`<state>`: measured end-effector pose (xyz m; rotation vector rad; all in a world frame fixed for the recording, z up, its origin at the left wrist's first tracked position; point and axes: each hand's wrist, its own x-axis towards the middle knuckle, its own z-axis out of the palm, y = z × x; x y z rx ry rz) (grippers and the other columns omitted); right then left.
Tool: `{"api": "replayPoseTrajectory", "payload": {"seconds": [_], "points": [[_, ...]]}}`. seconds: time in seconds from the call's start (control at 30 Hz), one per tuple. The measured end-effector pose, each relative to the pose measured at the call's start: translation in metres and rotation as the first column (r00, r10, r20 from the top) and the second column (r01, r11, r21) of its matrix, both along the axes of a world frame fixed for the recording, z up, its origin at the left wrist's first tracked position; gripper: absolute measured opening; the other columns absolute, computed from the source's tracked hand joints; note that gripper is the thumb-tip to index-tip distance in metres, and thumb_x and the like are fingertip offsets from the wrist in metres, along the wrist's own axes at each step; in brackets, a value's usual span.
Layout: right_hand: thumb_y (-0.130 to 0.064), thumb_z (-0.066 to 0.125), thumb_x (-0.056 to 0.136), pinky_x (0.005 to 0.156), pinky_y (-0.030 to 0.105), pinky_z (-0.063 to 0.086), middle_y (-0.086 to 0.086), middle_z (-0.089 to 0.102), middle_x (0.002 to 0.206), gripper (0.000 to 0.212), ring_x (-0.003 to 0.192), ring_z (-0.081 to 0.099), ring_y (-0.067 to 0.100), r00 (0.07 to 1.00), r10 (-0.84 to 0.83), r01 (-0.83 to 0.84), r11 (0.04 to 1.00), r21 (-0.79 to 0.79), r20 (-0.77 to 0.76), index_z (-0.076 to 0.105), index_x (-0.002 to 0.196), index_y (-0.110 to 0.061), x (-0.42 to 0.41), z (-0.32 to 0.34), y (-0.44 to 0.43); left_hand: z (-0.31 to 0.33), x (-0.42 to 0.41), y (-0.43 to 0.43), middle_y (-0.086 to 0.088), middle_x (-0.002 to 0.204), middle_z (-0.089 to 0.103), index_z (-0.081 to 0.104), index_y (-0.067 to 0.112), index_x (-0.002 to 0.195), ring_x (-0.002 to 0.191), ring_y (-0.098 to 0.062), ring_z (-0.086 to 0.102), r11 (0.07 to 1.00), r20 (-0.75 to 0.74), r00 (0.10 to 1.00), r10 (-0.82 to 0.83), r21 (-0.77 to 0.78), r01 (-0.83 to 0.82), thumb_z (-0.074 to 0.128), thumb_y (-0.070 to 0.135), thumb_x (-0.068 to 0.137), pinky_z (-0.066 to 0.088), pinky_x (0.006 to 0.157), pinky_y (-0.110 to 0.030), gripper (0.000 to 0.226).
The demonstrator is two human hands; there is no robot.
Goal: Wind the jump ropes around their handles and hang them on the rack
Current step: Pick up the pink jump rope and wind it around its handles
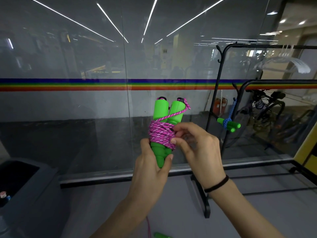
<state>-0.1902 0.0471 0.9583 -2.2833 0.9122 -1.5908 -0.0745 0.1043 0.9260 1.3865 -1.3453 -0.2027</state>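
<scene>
1. The two green handles stand upright side by side at the middle of your view, with the pink rope wound in many turns around their midsection; one strand runs slantwise up to the cap of the right-hand handle.
2. Your left hand is closed around the lower ends of the handles, just below the pink rope, thumb pressed on the front.
3. Your right hand touches the right side of the pink rope, thumb and forefinger pinched on the coils; a black band circles that wrist.
4. To the right of the handles, well apart, a black rack stands before the glass wall.
5. A second pair of green handles bound with blue rope hangs on that rack.
6. Below the handles, at the frame's bottom edge, another green handle and a pink strand lie on the floor.
</scene>
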Motion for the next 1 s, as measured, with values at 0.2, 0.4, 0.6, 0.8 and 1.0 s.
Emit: {"api": "replayPoseTrajectory", "payload": {"seconds": [0.2,0.4,0.6,0.8,1.0], "points": [[-0.01,0.071,0.075,0.071,0.005,0.046,0.0,0.063,0.082,0.02,0.078,0.058,0.006,0.996,0.07,-0.068,0.997,0.035,-0.063,0.07,0.095,-0.012,0.001,-0.003,-0.006,-0.005,0.004,-0.003,0.008,0.067,0.052,0.038,0.017,0.097,0.059,-0.007,0.055,1.0,0.027,0.999,0.017,0.019,-0.018,0.066,0.022,0.081,0.038,0.048,-0.013,0.032],[-0.015,0.067,0.08,0.067,0.014,0.048,-0.01,0.054,0.084,0.011,0.074,0.053,0.001,0.974,0.077,-0.088,0.995,-0.041,-0.215,0.063,0.09,-0.012,0.001,-0.008,-0.014,-0.012,0.008,-0.006,0.007,0.068,0.053,0.041,0.014,0.096,0.059,-0.007,0.053,0.996,0.003,1.0,0.014,0.083,-0.015,0.067,0.023,0.08,0.039,0.049,-0.016,0.032],[-0.024,0.052,0.083,0.053,0.034,0.047,0.005,0.056,0.081,0.015,0.063,0.055,0.023,0.87,-0.026,-0.055,0.987,-0.149,-0.493,0.052,0.084,-0.009,0.004,-0.013,-0.019,-0.017,0.016,-0.007,0.003,0.073,0.057,0.043,0.012,0.095,0.064,-0.009,0.056,0.985,0.002,1.0,0.018,0.171,-0.018,0.066,0.024,0.08,0.039,0.051,-0.016,0.03],[-0.021,0.052,0.083,0.056,0.037,0.044,0.005,0.054,0.074,0.015,0.062,0.057,0.03,0.745,0.023,-0.127,0.986,-0.108,-0.667,0.05,0.08,-0.007,-0.002,-0.01,-0.024,-0.025,0.018,-0.011,-0.003,0.074,0.068,0.053,0.015,0.089,0.068,-0.018,0.066,0.955,-0.064,0.998,0.025,0.297,-0.005,0.072,0.041,0.072,0.052,0.063,-0.036,0.036],[-0.025,0.037,0.075,0.045,0.028,0.028,0.008,0.049,0.061,0.021,0.047,0.05,0.035,0.811,-0.105,0.011,0.987,-0.163,-0.576,0.046,0.075,-0.006,0.008,-0.011,-0.023,-0.017,0.015,-0.019,-0.006,0.061,0.07,0.06,0.013,0.076,0.048,-0.014,0.066,0.957,-0.186,0.982,0.018,0.289,0.037,0.076,0.039,0.064,0.056,0.053,-0.033,0.032]]}}
